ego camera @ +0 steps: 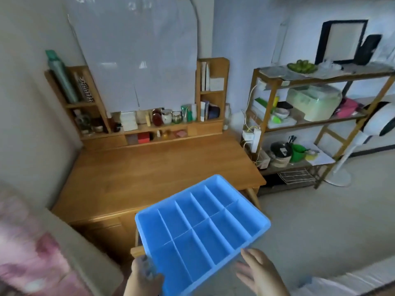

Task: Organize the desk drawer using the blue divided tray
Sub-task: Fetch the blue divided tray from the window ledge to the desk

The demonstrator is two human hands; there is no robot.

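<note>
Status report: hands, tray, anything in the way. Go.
Left hand grips tray at its near corner; right hand open beside its edge. Tray empty, held above the open drawer. Nothing seen blocking.

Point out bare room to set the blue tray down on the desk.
The blue tray is empty, held by the left hand, with the right hand at its near edge. The desk top is bare from its back shelf forward to the front edge. Crowded: that shelf's jars and boxes, and the side rack to the right.
</note>
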